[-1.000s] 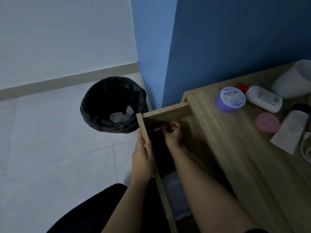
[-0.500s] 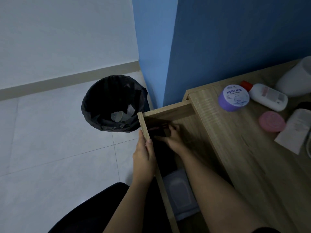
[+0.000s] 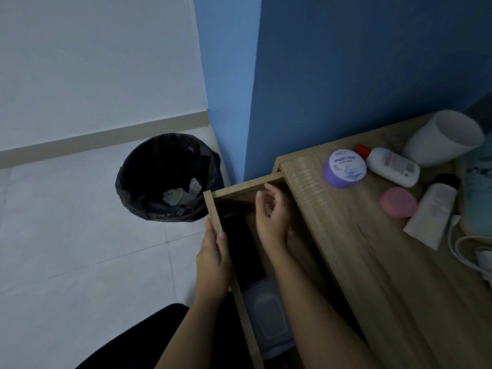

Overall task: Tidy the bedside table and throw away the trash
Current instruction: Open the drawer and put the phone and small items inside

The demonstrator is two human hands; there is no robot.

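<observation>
Gripping the front panel of the pulled-out light wooden drawer [image 3: 213, 209], the left hand [image 3: 213, 259] is clamping the board's top edge between thumb and fingers at centre frame, apparently to steady the drawer while the other hand works inside. The right hand [image 3: 271, 211] is hovering just above the drawer's far end with its fingers loosely curled and parted; it is blurred, and I cannot tell whether it is pinching anything. Just left of it, a thin dark red stick-like item [image 3: 234, 214] is lying in the shadowed far corner, probably put away there. Nearer the lower edge of the frame, a pale plastic wipes pack [image 3: 269, 312] is lying flat in the drawer.

Right of the drawer, the wooden bedside table top [image 3: 359, 249] is carrying a round purple-lidded jar [image 3: 344, 167], a white bottle with a red cap [image 3: 391, 166] lying on its side, a pink round compact [image 3: 398, 202], a white tube with a dark cap [image 3: 431, 211], an empty white cup [image 3: 442, 139] and a white cable [image 3: 463, 249] at the right edge. These items are waiting in a loose cluster, so the tidying seems only partly done.

Left of the drawer, a bin lined with a black bag [image 3: 170, 177] is standing on the pale tiled floor in the corner, close enough for easy drops; some crumpled pale trash [image 3: 181, 195] is already lying inside.
</observation>
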